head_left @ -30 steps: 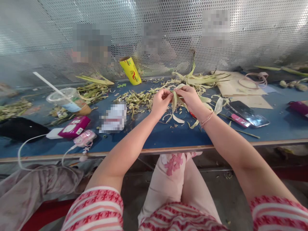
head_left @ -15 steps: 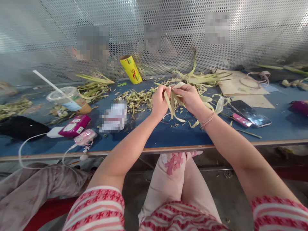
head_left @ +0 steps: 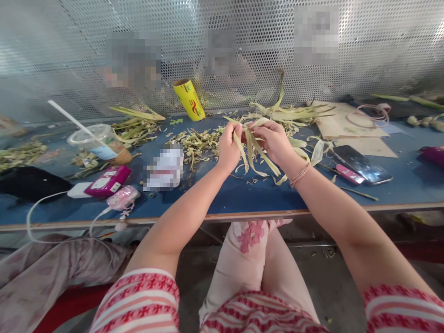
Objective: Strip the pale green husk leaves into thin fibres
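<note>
Pale yellow-green leaf strips (head_left: 257, 150), flat and dried-looking, hang from between my two hands above the table. My left hand (head_left: 230, 147) pinches them at their upper end, its fingers closed. Close beside it, my right hand (head_left: 275, 141) has its thumb and fingers closed on the same strips. Where the strips cross between the fingertips is partly hidden. Behind my hands lies a heap of short plant scraps (head_left: 201, 143), and longer dried leaves (head_left: 294, 113) rest at the back right.
Left on the blue table (head_left: 194, 199) are a plastic cup with straw (head_left: 99, 141), a purple charger (head_left: 108, 181) and a black pouch (head_left: 33, 182). A yellow wrap roll (head_left: 189, 100) leans by the perforated metal screen (head_left: 256, 27). Phones (head_left: 364, 164) lie right, near brown paper (head_left: 333, 121).
My right hand has shifted slightly, its fingers a little farther from the left. The hanging strips have spread apart. Surrounding objects stay in place.
</note>
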{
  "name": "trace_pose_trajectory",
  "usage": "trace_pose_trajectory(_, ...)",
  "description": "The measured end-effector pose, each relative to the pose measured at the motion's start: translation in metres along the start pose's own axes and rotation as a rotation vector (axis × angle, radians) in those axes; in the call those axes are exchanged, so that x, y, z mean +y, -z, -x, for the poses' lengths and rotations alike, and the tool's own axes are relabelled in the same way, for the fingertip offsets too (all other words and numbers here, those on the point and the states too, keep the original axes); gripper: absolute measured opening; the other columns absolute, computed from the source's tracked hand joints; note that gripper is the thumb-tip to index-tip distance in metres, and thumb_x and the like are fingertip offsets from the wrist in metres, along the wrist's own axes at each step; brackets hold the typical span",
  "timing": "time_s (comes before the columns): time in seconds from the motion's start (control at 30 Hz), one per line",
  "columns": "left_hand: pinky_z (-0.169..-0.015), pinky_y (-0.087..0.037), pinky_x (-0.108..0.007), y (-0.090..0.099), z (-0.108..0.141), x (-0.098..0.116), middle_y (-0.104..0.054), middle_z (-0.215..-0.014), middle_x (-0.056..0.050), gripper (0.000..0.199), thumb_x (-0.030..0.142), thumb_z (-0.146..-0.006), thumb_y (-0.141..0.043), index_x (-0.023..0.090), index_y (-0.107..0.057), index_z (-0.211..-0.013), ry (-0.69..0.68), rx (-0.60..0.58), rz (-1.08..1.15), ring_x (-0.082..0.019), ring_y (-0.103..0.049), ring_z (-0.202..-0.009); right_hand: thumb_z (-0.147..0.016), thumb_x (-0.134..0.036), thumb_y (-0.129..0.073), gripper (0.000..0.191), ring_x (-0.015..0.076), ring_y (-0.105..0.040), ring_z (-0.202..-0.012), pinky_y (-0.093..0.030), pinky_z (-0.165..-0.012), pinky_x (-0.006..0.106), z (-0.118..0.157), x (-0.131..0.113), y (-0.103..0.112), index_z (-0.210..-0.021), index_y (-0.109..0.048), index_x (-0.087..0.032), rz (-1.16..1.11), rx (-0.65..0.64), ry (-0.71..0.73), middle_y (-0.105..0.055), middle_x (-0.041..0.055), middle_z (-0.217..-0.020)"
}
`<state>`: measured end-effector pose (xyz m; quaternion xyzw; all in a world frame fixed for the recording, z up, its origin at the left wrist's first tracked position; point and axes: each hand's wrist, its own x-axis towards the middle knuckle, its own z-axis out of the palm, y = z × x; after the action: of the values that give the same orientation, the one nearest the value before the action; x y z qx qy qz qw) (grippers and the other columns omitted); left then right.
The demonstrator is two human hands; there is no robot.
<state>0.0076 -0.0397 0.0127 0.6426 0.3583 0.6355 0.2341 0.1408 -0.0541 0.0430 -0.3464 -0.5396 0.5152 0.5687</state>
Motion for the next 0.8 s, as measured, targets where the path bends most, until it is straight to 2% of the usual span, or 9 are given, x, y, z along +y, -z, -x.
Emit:
trace_pose_trajectory(0.27,-0.062,-0.051,-0.03,-0.002,0.0,-0.007,-0.053,-0.069,-0.001,0.052,0.075,-0.086,-0.044,0.023,-0.054,-0.087,0.118,-0.004,0.097,-0.014,-0.059,-0.065,-0.085,-0.021,-0.059,0.008,0.0119,-0.062,-0.072,-0.05,-0.064,0.025,-0.002,0.005,-0.004,-0.077,-0.058,-0.021,-0.004,0.047,-0.048,-0.064,0.0004,-0.078)
trace_pose_trajectory(0.47,-0.064,-0.056,-0.033,-0.005,-0.002,-0.017,-0.058,-0.072,-0.002,0.057,0.079,-0.082,-0.042,0.024,-0.052,-0.094,0.201,0.0,0.159,-0.018,-0.067,-0.071,-0.084,-0.026,-0.064,0.011,0.0127,-0.063,-0.076,-0.051,-0.065,0.025,-0.002,0.006,-0.006,-0.076,-0.057,-0.021,0.034,0.02,-0.028,-0.063,-0.0001,-0.077)
trace_pose_trajectory(0.63,-0.067,-0.057,-0.035,-0.007,-0.004,-0.026,-0.059,-0.076,-0.004,0.058,0.08,-0.084,-0.037,0.026,-0.05,-0.099,0.213,-0.021,0.159,-0.019,-0.068,-0.077,-0.085,-0.02,-0.06,0.006,0.0133,-0.063,-0.075,-0.052,-0.067,0.027,-0.004,0.01,-0.006,-0.079,-0.06,-0.021,0.017,0.028,-0.023,-0.064,-0.0004,-0.074)
trace_pose_trajectory(0.8,-0.063,-0.053,-0.031,-0.004,-0.002,-0.022,-0.055,-0.071,-0.001,0.055,0.076,-0.086,-0.04,0.024,-0.052,-0.095,0.155,0.014,0.119,-0.016,-0.064,-0.069,-0.084,-0.026,-0.065,0.008,0.0125,-0.062,-0.071,-0.05,-0.063,0.025,-0.005,0.01,-0.004,-0.08,-0.06,-0.022,0.021,0.014,-0.016,-0.064,-0.0008,-0.075)
